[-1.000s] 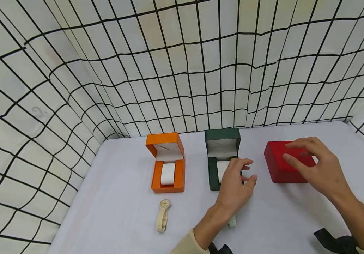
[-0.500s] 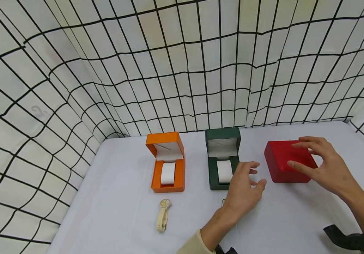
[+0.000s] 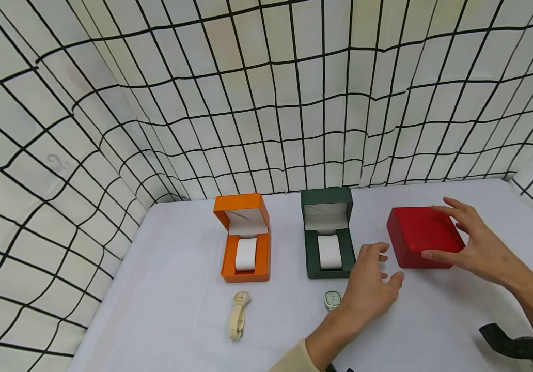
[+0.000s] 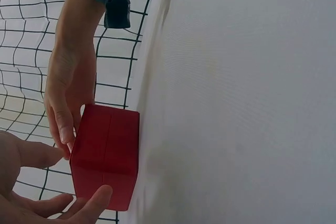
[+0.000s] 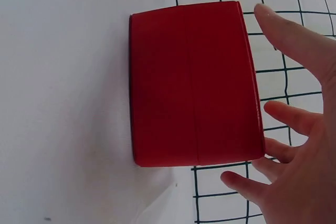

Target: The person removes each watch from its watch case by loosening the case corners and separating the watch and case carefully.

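Observation:
A closed red box (image 3: 422, 232) stands at the right of the white table. My right hand (image 3: 482, 248) is at its right side, thumb and fingers spread over the top; in the right wrist view the fingers (image 5: 294, 116) spread beside the red box (image 5: 194, 87). My left hand (image 3: 373, 281) hovers between the red box and the green watch box (image 3: 313, 253), fingers loosely bent with nothing in them. A watch with a green-rimmed face (image 3: 332, 299) lies in front of the green box, its strap hidden behind the left wrist.
An open orange watch box (image 3: 259, 266) with a white cushion (image 3: 246, 254) stands left of the green one. A cream watch (image 3: 238, 315) lies before it. Black grid netting (image 3: 271, 106) over white cloth walls the table's back and left.
My left hand has moved right and nearer, from over the green box toward the red one, uncovering the green-rimmed watch face. My right hand has shifted slightly right along the red box.

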The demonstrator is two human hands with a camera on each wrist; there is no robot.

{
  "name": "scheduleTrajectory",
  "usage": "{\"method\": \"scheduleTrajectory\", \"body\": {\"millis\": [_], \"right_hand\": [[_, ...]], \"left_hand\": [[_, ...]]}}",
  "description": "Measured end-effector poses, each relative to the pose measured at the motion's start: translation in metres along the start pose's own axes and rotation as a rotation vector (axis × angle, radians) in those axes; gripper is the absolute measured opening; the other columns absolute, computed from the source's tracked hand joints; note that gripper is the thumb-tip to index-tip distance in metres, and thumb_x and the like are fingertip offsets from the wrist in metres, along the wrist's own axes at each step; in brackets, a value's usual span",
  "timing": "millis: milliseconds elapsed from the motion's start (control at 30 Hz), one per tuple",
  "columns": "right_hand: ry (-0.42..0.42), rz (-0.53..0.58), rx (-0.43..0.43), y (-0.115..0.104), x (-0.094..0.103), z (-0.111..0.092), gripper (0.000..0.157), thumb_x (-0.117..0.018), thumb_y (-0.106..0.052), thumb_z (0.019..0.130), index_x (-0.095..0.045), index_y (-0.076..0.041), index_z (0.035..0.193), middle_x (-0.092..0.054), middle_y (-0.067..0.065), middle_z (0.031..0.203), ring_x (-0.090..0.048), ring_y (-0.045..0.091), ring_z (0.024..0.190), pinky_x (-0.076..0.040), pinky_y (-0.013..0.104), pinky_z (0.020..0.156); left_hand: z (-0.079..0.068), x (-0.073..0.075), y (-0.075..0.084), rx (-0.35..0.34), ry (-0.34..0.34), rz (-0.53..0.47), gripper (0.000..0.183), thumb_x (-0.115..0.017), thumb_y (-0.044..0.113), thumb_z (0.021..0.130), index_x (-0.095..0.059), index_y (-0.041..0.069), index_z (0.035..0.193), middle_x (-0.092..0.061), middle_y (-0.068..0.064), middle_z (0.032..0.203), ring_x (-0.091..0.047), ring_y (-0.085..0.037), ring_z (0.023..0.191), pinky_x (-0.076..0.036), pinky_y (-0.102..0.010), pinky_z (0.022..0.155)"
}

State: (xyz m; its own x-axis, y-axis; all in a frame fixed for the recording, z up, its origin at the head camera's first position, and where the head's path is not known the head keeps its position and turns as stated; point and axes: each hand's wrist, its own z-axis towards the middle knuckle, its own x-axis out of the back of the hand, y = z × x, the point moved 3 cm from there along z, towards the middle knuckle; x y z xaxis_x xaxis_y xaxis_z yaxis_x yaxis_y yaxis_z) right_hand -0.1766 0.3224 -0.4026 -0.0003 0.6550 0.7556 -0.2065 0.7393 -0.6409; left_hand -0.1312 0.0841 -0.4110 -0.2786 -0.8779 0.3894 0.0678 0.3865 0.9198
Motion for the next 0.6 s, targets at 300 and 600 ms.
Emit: {"method": "scheduleTrajectory", "body": {"millis": [300,600], "right_hand": [[-0.075,0.036,0.071,0.015,-0.006,0.001,0.113,-0.095,-0.016,0.067,-0.032,-0.007,0.16,-0.022,0.03,0.164,-0.034,0.047,0.132,-0.048,0.01,0.072],[-0.049,0.031,0.12,0.021,-0.001,0.006,0.105,-0.096,-0.009,0.064,-0.041,-0.004,0.153,-0.032,0.028,0.155,-0.027,-0.011,0.125,-0.033,-0.003,0.082]], "left_hand": [[0.001,-0.012,-0.003,0.036,-0.031,0.024,0.055,-0.074,0.02,0.096,-0.05,0.015,0.145,-0.055,0.006,0.141,-0.061,0.001,0.102,-0.055,-0.014,0.082],[0.004,-0.019,-0.004,0.03,-0.05,0.006,0.06,-0.073,0.018,0.096,-0.046,0.011,0.148,-0.052,0.004,0.145,-0.058,-0.002,0.115,-0.055,-0.016,0.084]]}}
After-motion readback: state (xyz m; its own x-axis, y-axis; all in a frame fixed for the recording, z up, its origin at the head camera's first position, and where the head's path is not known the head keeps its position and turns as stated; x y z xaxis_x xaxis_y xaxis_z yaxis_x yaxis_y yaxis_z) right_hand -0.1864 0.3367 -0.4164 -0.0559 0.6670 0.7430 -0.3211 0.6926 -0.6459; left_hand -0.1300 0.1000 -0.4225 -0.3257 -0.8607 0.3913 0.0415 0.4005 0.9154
